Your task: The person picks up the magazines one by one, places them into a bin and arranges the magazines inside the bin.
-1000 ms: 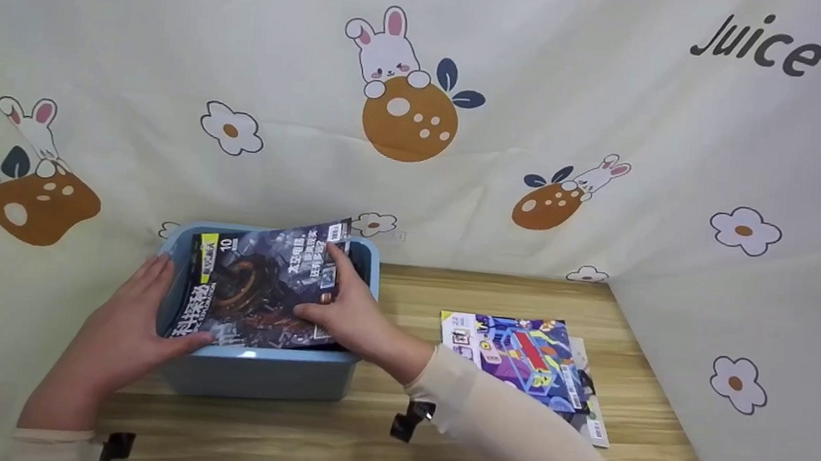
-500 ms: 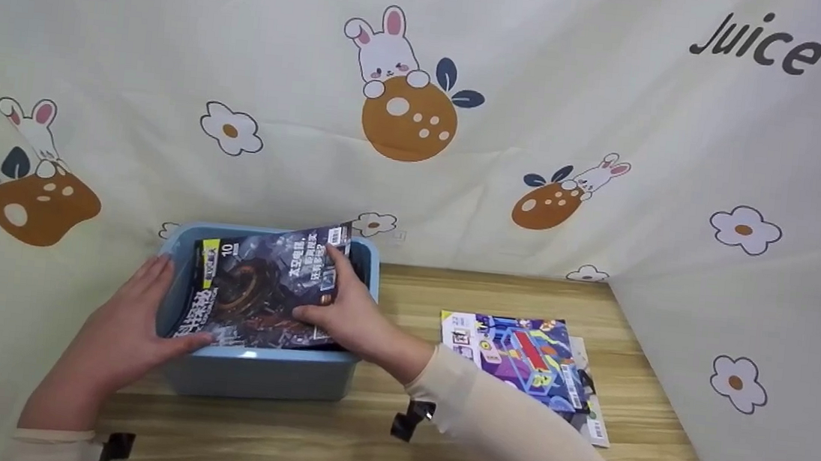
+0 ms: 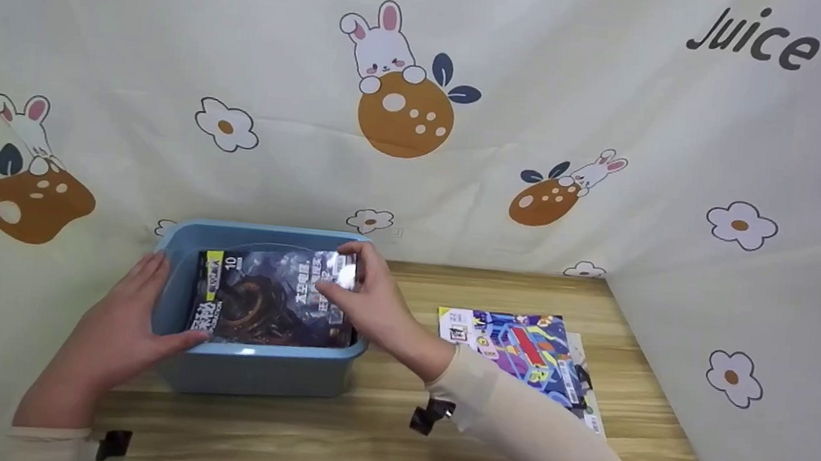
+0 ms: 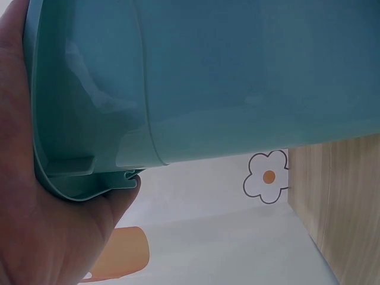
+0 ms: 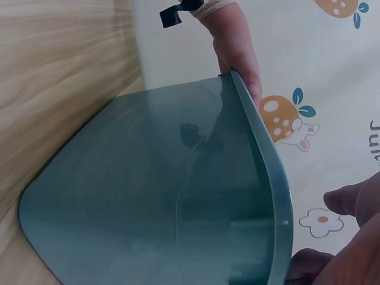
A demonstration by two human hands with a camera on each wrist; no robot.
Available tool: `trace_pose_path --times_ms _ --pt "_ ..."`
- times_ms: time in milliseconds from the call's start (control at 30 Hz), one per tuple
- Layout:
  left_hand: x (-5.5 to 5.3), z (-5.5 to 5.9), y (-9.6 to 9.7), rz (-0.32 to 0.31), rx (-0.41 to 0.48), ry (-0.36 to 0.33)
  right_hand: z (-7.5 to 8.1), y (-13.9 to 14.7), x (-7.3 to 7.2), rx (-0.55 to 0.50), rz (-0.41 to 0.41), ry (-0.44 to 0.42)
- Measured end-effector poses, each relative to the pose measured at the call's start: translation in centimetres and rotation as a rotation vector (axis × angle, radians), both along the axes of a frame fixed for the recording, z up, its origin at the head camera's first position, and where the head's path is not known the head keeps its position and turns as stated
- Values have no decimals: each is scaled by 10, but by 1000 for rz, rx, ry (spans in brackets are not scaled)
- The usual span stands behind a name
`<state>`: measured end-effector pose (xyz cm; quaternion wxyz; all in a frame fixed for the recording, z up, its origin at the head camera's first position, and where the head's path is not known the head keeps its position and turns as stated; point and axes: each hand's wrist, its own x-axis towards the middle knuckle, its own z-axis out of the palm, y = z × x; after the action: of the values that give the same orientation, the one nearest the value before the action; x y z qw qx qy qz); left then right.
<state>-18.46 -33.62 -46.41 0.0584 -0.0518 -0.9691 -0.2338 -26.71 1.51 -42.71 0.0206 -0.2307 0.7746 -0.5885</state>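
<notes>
The left hand (image 3: 126,327) grips the near-left corner of a blue plastic bin (image 3: 253,373), its thumb over the front rim and its fingers along the left rim. In the left wrist view the palm lies against the bin's rim (image 4: 35,119). A dark magazine (image 3: 271,304) with a yellow label and a machine on its cover lies face up inside the bin, just below the rim. Over its right end hovers the right hand (image 3: 380,307), thumb and forefinger spread and overlapping the cover. In the right wrist view its thumb (image 5: 344,199) is extended above the rim.
To the right of the bin, a colourful purple magazine (image 3: 519,350) lies over another, paler magazine (image 3: 590,398) on the wooden table (image 3: 329,449). A white curtain (image 3: 285,45) printed with rabbits, oranges and flowers hangs behind and along the sides.
The dark magazine has dropped lower into the bin and shifted slightly right, its raised back corner now down. The right hand has moved up and right along it; the left hand stays put.
</notes>
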Motion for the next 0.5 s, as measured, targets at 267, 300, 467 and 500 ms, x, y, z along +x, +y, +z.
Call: trace_pose_path --times_ms 267,300,467,500 --pt "2 0 -3 3 3 10 -15 54 -6 17 -43 60" --pt "2 0 -3 3 3 9 -19 64 -7 29 -53 65" --pt "2 0 -1 0 3 3 -43 125 -14 167 -98 36" --pt "2 -1 -1 1 2 3 -48 140 -16 206 -108 25"
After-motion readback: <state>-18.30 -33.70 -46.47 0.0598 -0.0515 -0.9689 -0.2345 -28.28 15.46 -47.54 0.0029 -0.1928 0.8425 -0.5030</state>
